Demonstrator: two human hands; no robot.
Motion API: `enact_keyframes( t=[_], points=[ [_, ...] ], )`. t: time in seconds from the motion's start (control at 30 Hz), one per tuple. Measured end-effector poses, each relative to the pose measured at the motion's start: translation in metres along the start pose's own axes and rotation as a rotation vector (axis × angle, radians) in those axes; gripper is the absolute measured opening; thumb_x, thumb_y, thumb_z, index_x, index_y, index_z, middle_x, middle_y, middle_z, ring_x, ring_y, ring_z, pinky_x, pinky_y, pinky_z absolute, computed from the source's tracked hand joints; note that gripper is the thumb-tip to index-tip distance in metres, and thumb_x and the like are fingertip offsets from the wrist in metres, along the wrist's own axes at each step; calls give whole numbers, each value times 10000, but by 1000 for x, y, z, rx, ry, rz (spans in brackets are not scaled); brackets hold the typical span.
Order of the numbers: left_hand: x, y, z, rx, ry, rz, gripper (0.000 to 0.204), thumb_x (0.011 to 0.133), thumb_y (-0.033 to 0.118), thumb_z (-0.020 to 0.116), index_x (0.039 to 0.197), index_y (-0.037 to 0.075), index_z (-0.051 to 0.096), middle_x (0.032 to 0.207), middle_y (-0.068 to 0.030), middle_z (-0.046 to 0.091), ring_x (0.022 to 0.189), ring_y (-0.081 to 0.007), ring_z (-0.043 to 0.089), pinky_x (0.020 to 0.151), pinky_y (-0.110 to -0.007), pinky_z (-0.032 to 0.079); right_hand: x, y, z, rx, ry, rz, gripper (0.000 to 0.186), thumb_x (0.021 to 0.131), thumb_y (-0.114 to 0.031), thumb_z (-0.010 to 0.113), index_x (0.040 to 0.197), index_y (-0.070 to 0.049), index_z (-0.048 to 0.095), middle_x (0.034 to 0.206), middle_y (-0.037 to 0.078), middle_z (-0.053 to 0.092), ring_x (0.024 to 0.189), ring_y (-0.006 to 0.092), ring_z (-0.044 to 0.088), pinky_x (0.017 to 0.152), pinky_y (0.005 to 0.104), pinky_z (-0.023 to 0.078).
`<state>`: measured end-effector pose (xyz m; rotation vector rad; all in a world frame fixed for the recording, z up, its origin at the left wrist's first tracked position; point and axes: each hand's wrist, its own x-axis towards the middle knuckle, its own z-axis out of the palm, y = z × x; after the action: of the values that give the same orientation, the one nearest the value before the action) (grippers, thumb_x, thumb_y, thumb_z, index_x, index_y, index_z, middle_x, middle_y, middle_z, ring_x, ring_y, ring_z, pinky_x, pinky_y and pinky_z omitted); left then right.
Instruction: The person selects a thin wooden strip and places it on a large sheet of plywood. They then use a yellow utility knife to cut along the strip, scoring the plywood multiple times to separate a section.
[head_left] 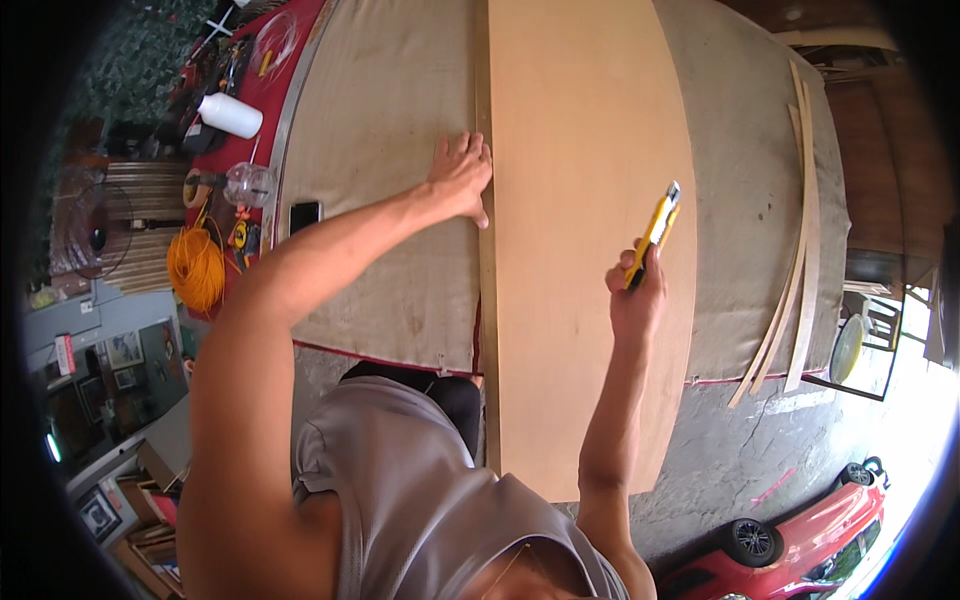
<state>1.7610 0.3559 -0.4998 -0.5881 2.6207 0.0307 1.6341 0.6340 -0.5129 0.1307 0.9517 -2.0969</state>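
Note:
A long light-brown wooden panel [570, 330] lies across the cloth-covered table [390, 80] and juts past its near edge. At the panel's left edge, my left hand [464, 178] rests with fingers stretched out and apart, holding nothing. My right hand [638, 285] is over the right half of the panel, its fingers wrapped round a yellow and black utility knife [658, 230]. The knife's metal tip points away from me and a little to the right. Whether the knife touches the panel I cannot tell.
Left of my left arm lie a black phone [306, 215], a white bottle [230, 116], a clear plastic bottle [248, 185] and a bundle of orange cord [196, 268]. Thin wood strips [790, 270] lie along the table's right part. A red car [800, 535] stands at lower right.

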Motion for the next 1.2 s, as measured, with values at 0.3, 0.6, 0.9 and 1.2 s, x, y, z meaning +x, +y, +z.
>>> enact_keyframes(
  t=[0.3,0.6,0.9,1.2],
  points=[
    [8,9,-11,44,-138,71,1024,509,433,870,1307,-85,488,1427,-328,370,1332,-421,348,1036,-599,288,170,65,143,-844,46,-75,288,982,-247,530,1067,29,513,845,121,630,568,167,610,458,279,463],
    [6,-3,1,-15,35,155,921,528,366,816,1235,-153,534,1327,-407,430,1215,-472,446,1011,-604,304,301,120,223,-1317,33,-348,385,916,-223,564,1160,68,501,678,116,634,501,204,638,470,336,512],
    [11,-3,-8,-34,-64,200,739,612,222,713,1241,-127,546,1346,-387,427,1260,-505,406,1045,-696,197,359,133,225,-1700,-52,-568,446,924,-239,556,1350,-118,505,652,133,650,474,208,616,495,350,525],
    [11,-1,-2,-15,-17,194,366,683,231,692,998,51,731,1311,-271,537,1338,-466,353,1016,-753,156,376,131,232,-1753,-85,-532,438,930,-233,549,1359,-149,525,639,114,647,449,182,604,467,316,523]
  ],
)
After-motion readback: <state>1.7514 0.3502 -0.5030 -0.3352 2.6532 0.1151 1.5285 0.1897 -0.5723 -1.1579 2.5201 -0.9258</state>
